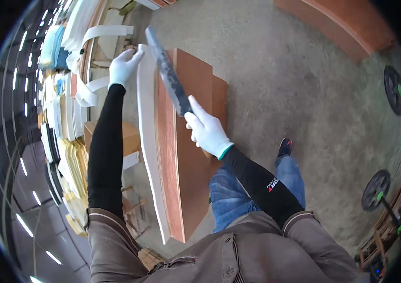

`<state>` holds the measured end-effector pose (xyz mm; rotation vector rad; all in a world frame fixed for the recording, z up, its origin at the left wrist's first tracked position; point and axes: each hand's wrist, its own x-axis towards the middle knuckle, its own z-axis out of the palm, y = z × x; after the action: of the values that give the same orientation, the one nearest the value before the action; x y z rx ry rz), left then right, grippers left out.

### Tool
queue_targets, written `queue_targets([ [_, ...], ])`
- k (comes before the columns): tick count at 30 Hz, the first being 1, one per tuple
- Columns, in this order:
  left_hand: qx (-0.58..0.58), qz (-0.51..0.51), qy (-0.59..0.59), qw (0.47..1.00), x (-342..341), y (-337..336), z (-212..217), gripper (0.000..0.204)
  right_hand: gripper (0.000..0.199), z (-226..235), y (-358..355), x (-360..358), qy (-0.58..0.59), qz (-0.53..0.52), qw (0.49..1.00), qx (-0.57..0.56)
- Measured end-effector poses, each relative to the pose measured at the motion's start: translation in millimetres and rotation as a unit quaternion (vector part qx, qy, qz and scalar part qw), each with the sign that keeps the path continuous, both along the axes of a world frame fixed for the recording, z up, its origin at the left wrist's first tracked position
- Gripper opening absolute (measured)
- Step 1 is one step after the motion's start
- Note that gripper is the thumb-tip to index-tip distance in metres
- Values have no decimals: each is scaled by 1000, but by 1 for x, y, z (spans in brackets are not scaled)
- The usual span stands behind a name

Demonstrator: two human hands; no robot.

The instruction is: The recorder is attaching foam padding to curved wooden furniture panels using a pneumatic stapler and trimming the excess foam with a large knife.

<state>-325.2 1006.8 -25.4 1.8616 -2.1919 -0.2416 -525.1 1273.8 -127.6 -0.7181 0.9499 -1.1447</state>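
Right hand (208, 132) gripped file (170, 75) on panel (181, 155) edge, 12 o'clock | left hand (124, 66) pinched white strip (149, 141) — 11 o'clock | risk: file slipping off edge — gouging veneer.

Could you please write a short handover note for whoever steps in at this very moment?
Left hand: gloved, steadying the top of the white edge strip on the curved reddish wooden panel.
Right hand: gloved, grip closed on the handle of a long dark blade lying along the panel's upper edge.
Panel stands on edge on the concrete floor.
How much of the edge is worked cannot be told.
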Motion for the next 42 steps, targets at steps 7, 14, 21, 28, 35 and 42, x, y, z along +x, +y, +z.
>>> queue_targets([
  [7,70,-6,-92,993,-22,-34,-2,43,57,-7,8,10,-45,4,999,22],
  [14,63,7,-97,993,-19,-37,2,40,56,-9,12,16,-76,2,997,27],
  [21,41,-1,-86,995,-28,-35,0,39,59,-12,-73,25,-13,-1,1000,-23],
  [28,16,11,-113,993,-32,-30,2,39,57,-9,-52,38,20,-1,999,-25],
  [35,22,3,-107,994,-40,-42,-3,40,55,-18,46,59,22,-88,992,-84],
  [42,19,2,-105,994,-23,-46,9,47,60,-2,135,60,43,14,997,-66],
])
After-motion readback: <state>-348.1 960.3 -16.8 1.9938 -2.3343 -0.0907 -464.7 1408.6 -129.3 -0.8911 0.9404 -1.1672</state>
